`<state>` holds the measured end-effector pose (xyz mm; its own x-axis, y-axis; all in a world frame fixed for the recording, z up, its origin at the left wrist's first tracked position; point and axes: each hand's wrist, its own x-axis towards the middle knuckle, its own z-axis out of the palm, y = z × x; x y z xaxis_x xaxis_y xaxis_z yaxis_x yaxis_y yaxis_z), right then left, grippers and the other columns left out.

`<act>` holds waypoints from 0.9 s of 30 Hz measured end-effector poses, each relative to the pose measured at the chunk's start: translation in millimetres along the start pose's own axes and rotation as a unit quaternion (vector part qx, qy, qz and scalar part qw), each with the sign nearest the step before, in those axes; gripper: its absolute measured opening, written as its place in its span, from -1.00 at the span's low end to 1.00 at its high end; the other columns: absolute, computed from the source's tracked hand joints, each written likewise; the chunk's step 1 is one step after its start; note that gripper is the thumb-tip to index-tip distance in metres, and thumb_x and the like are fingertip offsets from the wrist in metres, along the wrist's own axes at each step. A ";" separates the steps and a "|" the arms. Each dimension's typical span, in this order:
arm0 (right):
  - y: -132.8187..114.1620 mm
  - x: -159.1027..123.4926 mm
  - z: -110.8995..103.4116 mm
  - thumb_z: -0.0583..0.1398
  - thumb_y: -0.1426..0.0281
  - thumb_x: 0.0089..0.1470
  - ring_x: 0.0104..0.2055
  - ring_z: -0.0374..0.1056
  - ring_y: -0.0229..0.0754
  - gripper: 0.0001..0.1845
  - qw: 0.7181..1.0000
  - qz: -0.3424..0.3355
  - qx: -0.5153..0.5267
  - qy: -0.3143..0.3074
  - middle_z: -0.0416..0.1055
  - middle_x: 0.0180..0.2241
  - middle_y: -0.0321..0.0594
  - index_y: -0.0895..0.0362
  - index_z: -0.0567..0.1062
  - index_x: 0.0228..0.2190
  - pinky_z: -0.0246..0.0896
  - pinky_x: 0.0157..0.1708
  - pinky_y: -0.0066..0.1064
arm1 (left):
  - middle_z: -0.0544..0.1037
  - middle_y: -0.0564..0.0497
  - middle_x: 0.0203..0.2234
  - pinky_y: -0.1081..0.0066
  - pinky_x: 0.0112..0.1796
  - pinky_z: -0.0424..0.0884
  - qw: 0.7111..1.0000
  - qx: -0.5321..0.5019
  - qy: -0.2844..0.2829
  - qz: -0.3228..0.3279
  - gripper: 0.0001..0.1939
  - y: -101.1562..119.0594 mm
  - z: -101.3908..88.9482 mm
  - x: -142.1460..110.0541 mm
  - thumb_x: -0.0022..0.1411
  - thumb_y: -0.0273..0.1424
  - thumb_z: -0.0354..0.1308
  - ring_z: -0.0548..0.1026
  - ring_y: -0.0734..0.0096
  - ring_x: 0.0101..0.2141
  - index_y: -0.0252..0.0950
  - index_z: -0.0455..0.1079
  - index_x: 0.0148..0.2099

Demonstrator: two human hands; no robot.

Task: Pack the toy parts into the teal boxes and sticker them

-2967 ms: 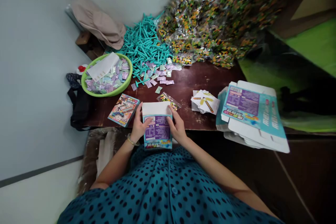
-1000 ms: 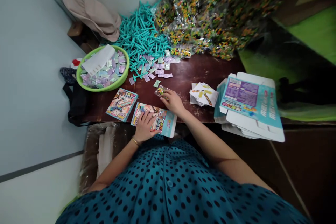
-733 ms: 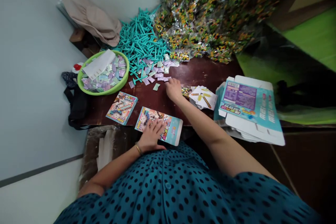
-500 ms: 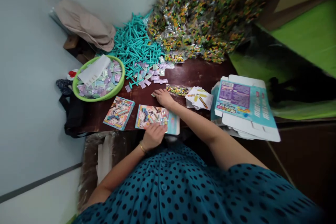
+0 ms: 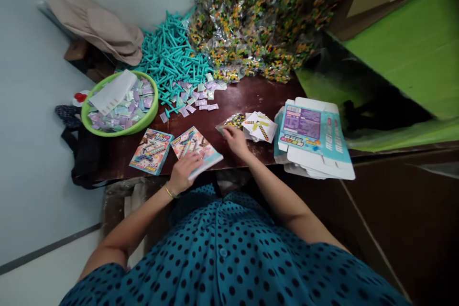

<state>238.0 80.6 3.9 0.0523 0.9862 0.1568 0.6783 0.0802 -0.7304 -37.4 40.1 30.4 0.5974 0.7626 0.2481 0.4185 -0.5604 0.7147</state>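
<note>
From my end I look down on a dark red-brown tabletop (image 5: pixel 261 95), scuffed and glossy. The left hand (image 5: pixel 184 170) rests on one printed box (image 5: pixel 190 142) near the front edge; just left of that hand lies another boxed set (image 5: pixel 150 151). Beyond it I see a green basin (image 5: pixel 153 107) filled with sachets. Straight ahead of both hands are loose sachets (image 5: pixel 202 96), then a heap of teal sticks (image 5: pixel 172 57). The right hand (image 5: pixel 235 142) touches a clear bead packet (image 5: pixel 233 120); beside it, rightward, sit picture cards (image 5: pixel 258 126), then stacked flat cartons (image 5: pixel 311 129) overhanging the front edge. Farther ahead of that hand, bulging bead bags (image 5: pixel 251 33) pile up.
</note>
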 end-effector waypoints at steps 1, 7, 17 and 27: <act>-7.7 -6.5 -10.4 -0.07 0.27 0.42 -0.09 0.47 -0.08 -0.55 0.997 0.004 0.053 0.052 0.57 -0.10 -0.10 0.14 0.55 -0.02 0.35 -0.04 -0.30 | 0.63 -0.13 0.00 -0.06 0.24 0.33 0.994 -0.040 0.090 -0.043 -0.70 3.7 -9.5 6.1 0.33 -0.21 0.18 0.52 0.03 0.11 -0.15 0.59 0.02; -90.0 -32.6 -29.5 0.05 0.25 0.40 0.11 0.39 0.00 -0.64 0.972 -0.214 0.093 -0.030 0.55 0.03 -0.10 0.02 0.59 -0.01 0.22 0.21 -0.10 | 0.63 -0.04 -0.35 0.28 -0.11 0.53 0.933 -0.106 0.274 -0.207 -0.68 30.6 -38.3 36.4 0.28 -0.11 0.28 0.59 0.25 -0.28 -0.27 0.61 -0.18; 34.5 -25.0 -58.7 0.01 0.47 0.31 0.36 0.04 0.42 -0.42 0.962 0.144 -0.225 0.045 0.17 0.28 0.47 0.53 0.27 0.26 0.09 0.25 0.23 | 0.66 -0.08 -0.30 0.32 -0.12 0.52 0.917 -0.091 0.314 -0.229 -0.65 25.0 -39.0 15.6 0.27 -0.10 0.28 0.60 0.26 -0.25 -0.32 0.59 -0.18; 71.6 -35.2 -61.3 -0.01 0.45 0.34 0.22 0.26 0.19 -0.55 0.966 0.068 -0.246 0.047 0.36 0.17 0.26 0.37 0.46 0.11 0.18 0.25 0.06 | 0.68 -0.12 -0.18 0.33 -0.07 0.51 0.968 -0.092 0.186 -0.144 -0.67 48.7 -30.8 40.7 0.35 -0.16 0.19 0.61 0.23 -0.16 -0.32 0.62 -0.12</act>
<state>329.6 42.8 -13.2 0.2151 0.9637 0.1581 0.9256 -0.1495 -0.3477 -13.8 53.8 95.4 0.1723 0.9612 0.2156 0.3823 -0.2670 0.8846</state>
